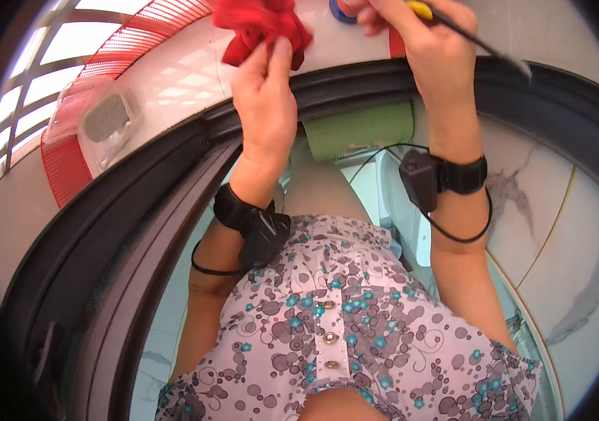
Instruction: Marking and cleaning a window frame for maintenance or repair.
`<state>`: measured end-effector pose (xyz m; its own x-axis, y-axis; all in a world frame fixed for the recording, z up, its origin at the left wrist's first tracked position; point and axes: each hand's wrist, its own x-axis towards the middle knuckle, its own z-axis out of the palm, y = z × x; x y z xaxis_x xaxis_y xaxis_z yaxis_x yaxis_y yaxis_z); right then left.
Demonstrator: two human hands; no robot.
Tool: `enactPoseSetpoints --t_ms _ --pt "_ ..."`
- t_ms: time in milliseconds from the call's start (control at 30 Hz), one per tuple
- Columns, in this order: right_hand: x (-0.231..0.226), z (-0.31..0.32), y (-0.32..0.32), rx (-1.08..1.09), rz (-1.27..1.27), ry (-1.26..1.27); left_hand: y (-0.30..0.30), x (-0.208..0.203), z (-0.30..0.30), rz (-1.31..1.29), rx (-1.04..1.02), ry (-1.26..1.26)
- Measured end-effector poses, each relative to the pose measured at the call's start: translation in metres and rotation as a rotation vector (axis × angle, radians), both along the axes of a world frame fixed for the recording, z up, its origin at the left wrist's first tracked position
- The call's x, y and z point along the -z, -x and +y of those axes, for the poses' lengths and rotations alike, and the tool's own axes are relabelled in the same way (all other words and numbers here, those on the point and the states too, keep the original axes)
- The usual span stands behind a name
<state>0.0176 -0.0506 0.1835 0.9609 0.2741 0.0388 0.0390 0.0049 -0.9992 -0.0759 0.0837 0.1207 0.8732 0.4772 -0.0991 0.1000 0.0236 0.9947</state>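
Observation:
At the top of the head view, my left hand (pixel 265 95) pinches a crumpled red cloth (pixel 261 28) between thumb and fingers; the cloth is slightly blurred. To its right, my right hand (pixel 443 52) is closed around a thin dark tool (pixel 485 43) with a yellow part near the grip. The tool slants down to the right and ends in a greyish tip; its exact kind cannot be made out. A round blue-rimmed object (pixel 343 10) shows beside the right fingers, partly cut off by the upper edge. Both hands are held beyond a dark frame, over a pale surface.
The dark frame (pixel 348 88) curves across in front of me and down my left side. A clear plastic container (pixel 108 119) with grey contents sits at the left near red mesh (pixel 68 168) and a barred window. A green ribbed mat (pixel 362 130) lies below the frame.

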Motion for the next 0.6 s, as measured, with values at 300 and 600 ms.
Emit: enactPoseSetpoints --t_ms 300,600 --pt "0.029 -0.029 0.026 0.149 -0.142 0.059 -0.004 -0.007 0.006 -0.274 -0.161 -0.336" --pt "0.012 -0.033 0.054 0.53 -0.395 0.208 0.008 -0.018 -0.055 -0.351 0.164 0.181"
